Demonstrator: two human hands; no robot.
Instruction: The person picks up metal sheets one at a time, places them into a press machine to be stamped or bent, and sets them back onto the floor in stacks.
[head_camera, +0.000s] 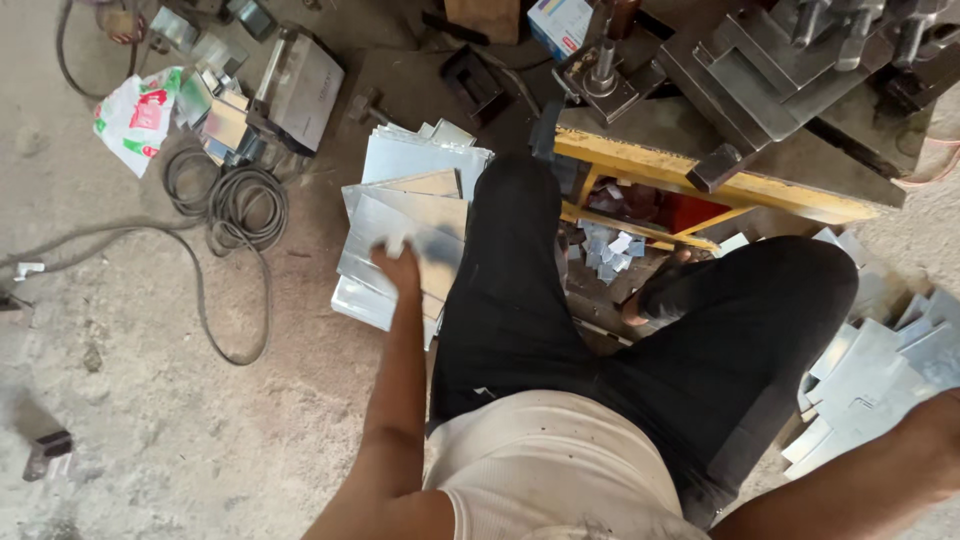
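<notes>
Left hand (398, 268) on sheet stack (405, 215), beside black-trousered knee (515, 250)

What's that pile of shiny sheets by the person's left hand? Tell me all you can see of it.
The stack of metal sheets lies on the dusty concrete floor, beside the person's left leg. The sheets look like thin, flat, silvery galvanised steel, roughly rectangular, fanned unevenly so corners stick out; some reflect a tan tint. The left hand rests on the top sheets, blurred, so its grip is unclear. The leg covers the stack's right edge. A coiled cable lies just to its left.
</notes>
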